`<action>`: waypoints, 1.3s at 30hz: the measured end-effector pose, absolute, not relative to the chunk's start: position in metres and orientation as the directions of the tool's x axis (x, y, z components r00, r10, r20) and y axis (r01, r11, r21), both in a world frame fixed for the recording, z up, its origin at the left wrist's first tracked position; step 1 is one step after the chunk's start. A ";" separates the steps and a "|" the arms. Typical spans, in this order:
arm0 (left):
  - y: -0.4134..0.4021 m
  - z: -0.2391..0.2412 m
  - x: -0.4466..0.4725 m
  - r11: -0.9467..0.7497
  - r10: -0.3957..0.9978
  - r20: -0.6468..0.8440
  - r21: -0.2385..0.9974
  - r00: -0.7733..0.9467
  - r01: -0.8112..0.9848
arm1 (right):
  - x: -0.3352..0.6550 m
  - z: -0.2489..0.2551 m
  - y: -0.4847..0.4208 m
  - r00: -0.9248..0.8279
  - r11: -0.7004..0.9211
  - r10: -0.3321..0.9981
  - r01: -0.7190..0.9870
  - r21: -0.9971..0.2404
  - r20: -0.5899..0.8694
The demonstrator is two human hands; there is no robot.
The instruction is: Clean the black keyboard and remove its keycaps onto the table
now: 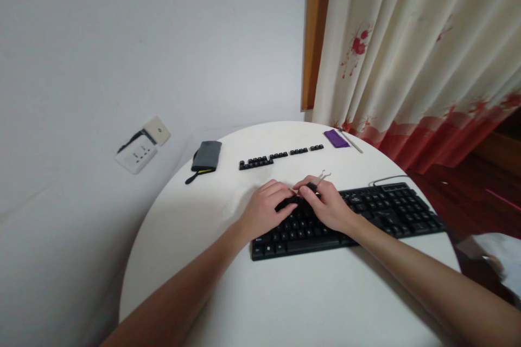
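A black keyboard (317, 244) lies on the white round table, its right end angled slightly away from me. My left hand (271, 206) is bent around its upper left part, thumb over the keys and fingers along the far edge. Between the fingers of my right hand (328, 206) is a keycap puller (312, 186) with a dark handle, its thin wire prongs pointing up and away. The fingertips of both hands nearly meet above the upper keys. Whatever lies under them is hidden.
Behind the keyboard, several loose black keycaps (256, 162) stand in rows. A grey pouch (207, 156) lies at the far left, a purple cloth (336, 139) and a thin stick (352, 141) at the far right. The keyboard's cable (386, 178) curves behind it. A wall borders the left side.
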State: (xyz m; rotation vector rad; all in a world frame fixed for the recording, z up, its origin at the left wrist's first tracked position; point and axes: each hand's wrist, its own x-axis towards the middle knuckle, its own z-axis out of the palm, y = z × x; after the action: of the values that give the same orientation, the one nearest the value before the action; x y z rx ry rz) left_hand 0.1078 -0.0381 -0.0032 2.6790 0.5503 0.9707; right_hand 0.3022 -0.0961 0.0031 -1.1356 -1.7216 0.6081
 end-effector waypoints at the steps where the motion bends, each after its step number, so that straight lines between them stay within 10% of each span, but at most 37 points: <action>1: -0.038 -0.004 0.108 -0.899 0.428 0.573 0.347 0.699 0.266 | 0.303 0.001 -0.095 -0.096 0.416 0.905 0.413 -0.810 0.415; 27: -0.037 -0.002 0.106 -0.939 0.344 0.632 0.253 0.694 0.235 | 0.298 0.001 -0.096 0.001 0.329 0.933 0.407 -0.852 0.360; 39: -0.041 0.002 0.108 -0.905 0.350 0.620 0.418 0.702 0.081 | 0.299 -0.001 -0.094 -0.002 0.292 0.954 0.234 -0.927 0.300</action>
State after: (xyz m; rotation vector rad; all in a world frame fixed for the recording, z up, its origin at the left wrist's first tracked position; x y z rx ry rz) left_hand 0.1078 -0.0407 0.0020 2.5514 0.3361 1.0358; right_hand 0.2989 -0.0935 -0.0009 -1.1578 -1.4793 0.8370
